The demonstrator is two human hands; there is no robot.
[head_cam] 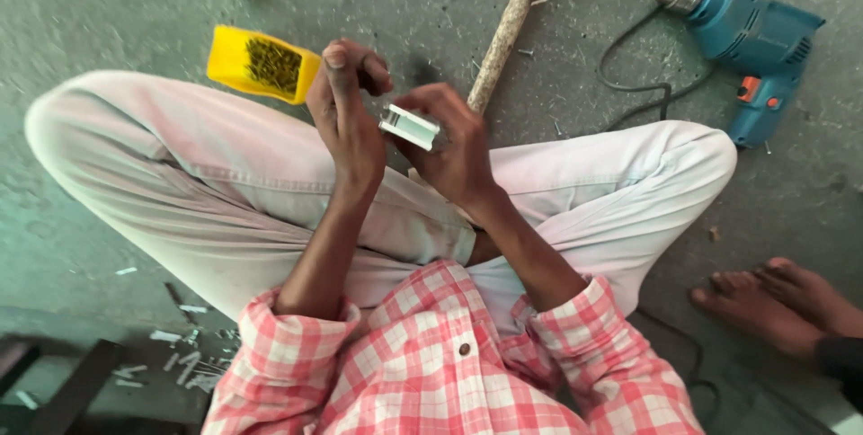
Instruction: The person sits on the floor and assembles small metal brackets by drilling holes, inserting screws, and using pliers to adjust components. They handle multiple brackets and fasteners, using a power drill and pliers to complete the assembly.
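Head view, looking down on a person seated cross-legged on a grey concrete floor (pixel 108 4). The right hand (pixel 458 152) is closed around a small silvery metal block (pixel 412 126), held in the fingers above the lap between the two hands. The left hand (pixel 346 111) is raised just beside the block, fingers curled and thumb upright; its fingertips lie close to the block's left end, though whether they touch it cannot be told. Behind the left hand, a yellow tray (pixel 235 59) of small dark screws stands on the floor against the trouser leg. A wooden hammer handle (pixel 505 32) lies beyond the right hand. A blue electric drill (pixel 753 39) with its black cord (pixel 634 84) lies at upper right. Another person's bare feet (pixel 773 296) rest at lower right.
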